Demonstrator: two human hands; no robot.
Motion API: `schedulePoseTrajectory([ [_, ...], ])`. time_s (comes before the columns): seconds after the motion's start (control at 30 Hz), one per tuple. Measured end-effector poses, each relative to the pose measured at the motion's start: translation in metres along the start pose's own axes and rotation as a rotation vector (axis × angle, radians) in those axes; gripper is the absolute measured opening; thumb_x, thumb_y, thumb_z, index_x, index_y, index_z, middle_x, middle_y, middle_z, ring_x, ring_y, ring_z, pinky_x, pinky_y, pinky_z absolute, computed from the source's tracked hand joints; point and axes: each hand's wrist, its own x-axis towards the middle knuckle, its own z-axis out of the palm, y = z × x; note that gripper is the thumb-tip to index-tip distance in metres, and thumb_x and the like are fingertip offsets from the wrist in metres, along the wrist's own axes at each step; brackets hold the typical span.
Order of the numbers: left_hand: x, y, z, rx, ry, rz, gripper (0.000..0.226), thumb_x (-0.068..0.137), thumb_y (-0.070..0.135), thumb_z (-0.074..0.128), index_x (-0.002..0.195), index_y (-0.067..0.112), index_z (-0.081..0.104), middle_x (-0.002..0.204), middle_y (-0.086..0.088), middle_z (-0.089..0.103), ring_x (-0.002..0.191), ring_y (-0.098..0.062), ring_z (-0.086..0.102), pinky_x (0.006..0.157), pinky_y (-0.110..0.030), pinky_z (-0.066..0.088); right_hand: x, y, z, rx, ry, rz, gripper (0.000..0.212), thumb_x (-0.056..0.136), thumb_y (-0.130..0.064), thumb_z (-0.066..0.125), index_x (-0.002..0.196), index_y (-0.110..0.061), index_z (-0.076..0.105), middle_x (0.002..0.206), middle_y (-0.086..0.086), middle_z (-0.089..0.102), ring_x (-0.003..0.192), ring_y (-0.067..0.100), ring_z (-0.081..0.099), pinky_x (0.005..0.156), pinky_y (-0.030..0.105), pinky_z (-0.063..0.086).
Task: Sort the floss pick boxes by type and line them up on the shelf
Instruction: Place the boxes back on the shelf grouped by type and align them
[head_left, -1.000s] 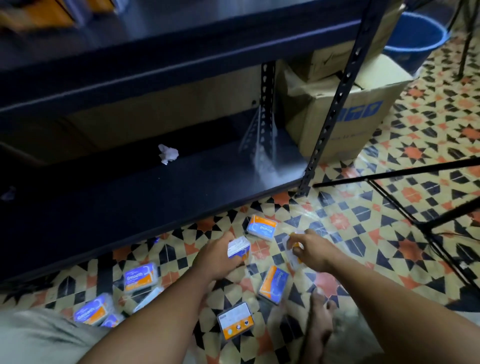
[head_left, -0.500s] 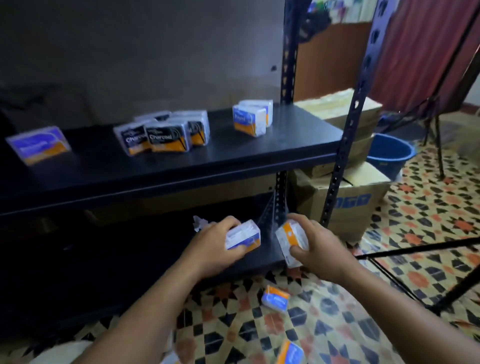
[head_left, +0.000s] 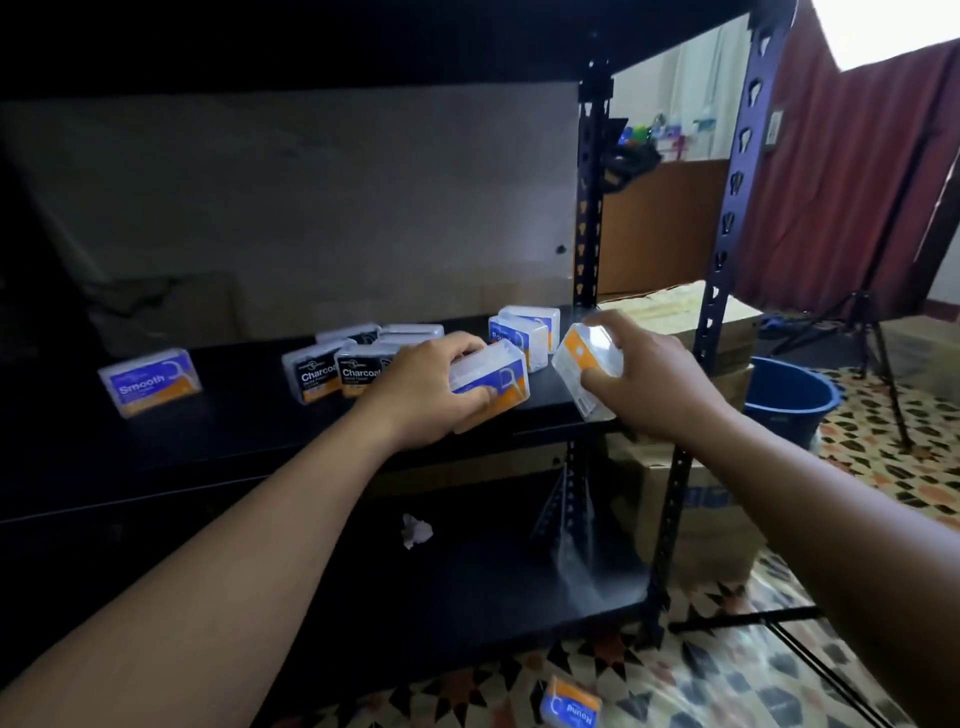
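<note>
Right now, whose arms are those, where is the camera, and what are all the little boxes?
There is no robot here. Those are a person's two bare arms. The one picture comes from a camera worn on their head, so you see roughly what they see. The left hand holds a blue box and the right hand holds an orange box, both up at the black shelf. On the shelf stand a Smooth box on the left, Charcoal boxes in the middle and Round boxes on the right. A floor box marked Round lies on the tiles below.
</note>
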Motion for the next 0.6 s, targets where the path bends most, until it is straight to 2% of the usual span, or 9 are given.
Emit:
schedulePoseTrajectory([
  [0.07,0.019,-0.007,0.01,0.0,-0.011,-0.029,0.036,0.082,0.04,0.073,0.116,0.033,0.061,0.104,0.012,0.068,0.096,-0.013,0.063,0.086,-0.032,0.051,0.018,0.006,0.006,-0.028,-0.011,0.024,0.05,0.087,-0.031,0.057,0.135,-0.033,0.044,0.101,0.002,0.061,0.086,0.022,0.055,0.071,0.036,0.047],
  [0.17,0.04,-0.015,0.033,-0.025,-0.02,-0.067,0.042,0.083,0.037,0.074,0.121,0.029,0.057,0.11,0.006,0.066,0.102,-0.019,0.062,0.091,-0.034,0.05,0.038,0.02,0.023,-0.089,-0.056,0.051,0.046,0.09,-0.038,0.055,0.134,-0.03,0.046,0.111,0.005,0.064,0.089,0.021,0.049,0.07,0.033,0.038],
  [0.23,0.051,-0.018,0.047,-0.036,-0.008,-0.07,0.038,0.086,0.035,0.072,0.118,0.026,0.054,0.111,0.002,0.064,0.101,-0.022,0.06,0.091,-0.035,0.049,0.046,0.027,0.034,-0.112,-0.052,0.055,0.043,0.093,-0.042,0.053,0.133,-0.029,0.048,0.112,0.006,0.066,0.091,0.023,0.052,0.069,0.032,0.036],
  [0.37,0.069,-0.027,0.067,-0.041,0.074,-0.06,0.035,0.089,0.034,0.068,0.12,0.029,0.054,0.112,-0.002,0.059,0.1,-0.025,0.059,0.087,-0.031,0.046,0.061,0.036,0.05,-0.115,0.025,0.057,0.043,0.092,-0.045,0.054,0.133,-0.031,0.05,0.118,0.005,0.065,0.108,0.028,0.056,0.074,0.034,0.04],
  [0.47,0.081,-0.033,0.077,-0.022,0.118,-0.109,0.039,0.091,0.037,0.065,0.129,0.032,0.053,0.111,-0.003,0.055,0.102,-0.025,0.058,0.08,-0.025,0.037,0.076,0.042,0.059,-0.154,0.044,0.079,0.045,0.091,-0.051,0.056,0.132,-0.034,0.051,0.121,0.004,0.064,0.11,0.028,0.057,0.078,0.035,0.045],
  [0.6,0.097,-0.042,0.081,-0.015,0.12,-0.107,0.04,0.092,0.038,0.063,0.13,0.032,0.051,0.108,-0.003,0.053,0.102,-0.026,0.058,0.079,-0.025,0.036,0.093,0.044,0.065,-0.111,0.024,0.095,0.06,0.086,-0.065,0.05,0.135,-0.031,0.053,0.128,0.004,0.058,0.116,0.027,0.054,0.085,0.036,0.044],
])
